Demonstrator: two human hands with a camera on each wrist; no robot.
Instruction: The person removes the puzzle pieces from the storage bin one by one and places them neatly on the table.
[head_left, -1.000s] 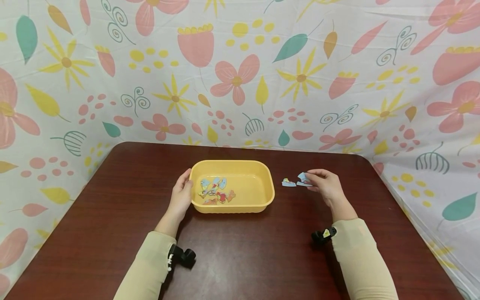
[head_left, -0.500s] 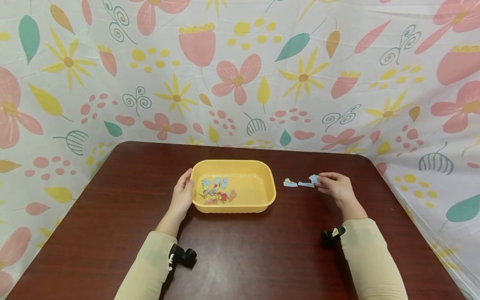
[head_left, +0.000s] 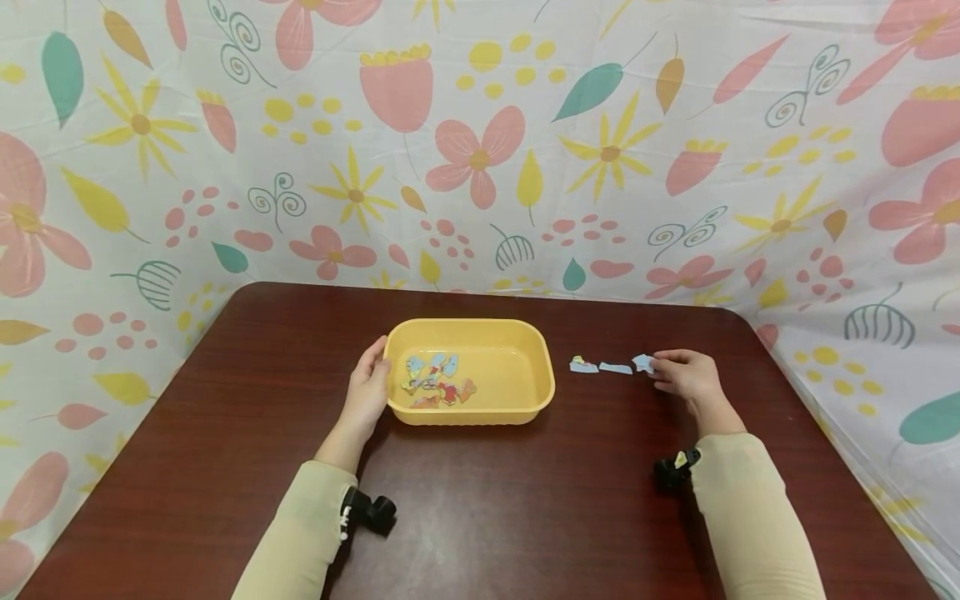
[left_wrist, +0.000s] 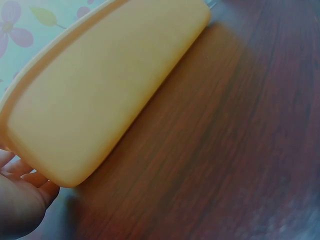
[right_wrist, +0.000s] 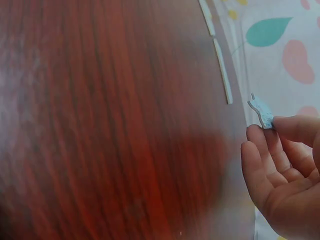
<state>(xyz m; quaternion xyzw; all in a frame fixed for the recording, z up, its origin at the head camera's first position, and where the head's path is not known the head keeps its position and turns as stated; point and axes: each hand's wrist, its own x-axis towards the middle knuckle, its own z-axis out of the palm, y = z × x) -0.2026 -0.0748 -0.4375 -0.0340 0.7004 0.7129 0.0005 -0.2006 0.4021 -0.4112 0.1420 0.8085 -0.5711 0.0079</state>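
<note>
A yellow plastic tub [head_left: 480, 417] stands near the middle of the table, with several colourful jigsaw puzzle pieces [head_left: 447, 393] lying in its left half. My left hand [head_left: 367, 385] grips the tub's left end, thumb at the rim and fingers along the outside; in the left wrist view those fingers [left_wrist: 22, 172] are partly hidden by the tub wall. To the right, my right hand [head_left: 686, 379] pinches a light blue puzzle piece [right_wrist: 263, 112] between thumb and fingers, raised above the tabletop. Two more pieces lie in a row left of it: a plain blue strip [head_left: 616, 368] and a blue-and-yellow piece [head_left: 582, 365].
The dark brown table [head_left: 480, 508] ends at a floral cloth [head_left: 480, 242] that hangs behind it and along both sides. Black wrist cameras [head_left: 369, 510] are strapped over the beige sleeves.
My right hand has moved to the right with the pinched puzzle piece, away from the blue strip, which now shows whole. The left hand and the tub stay in place.
</note>
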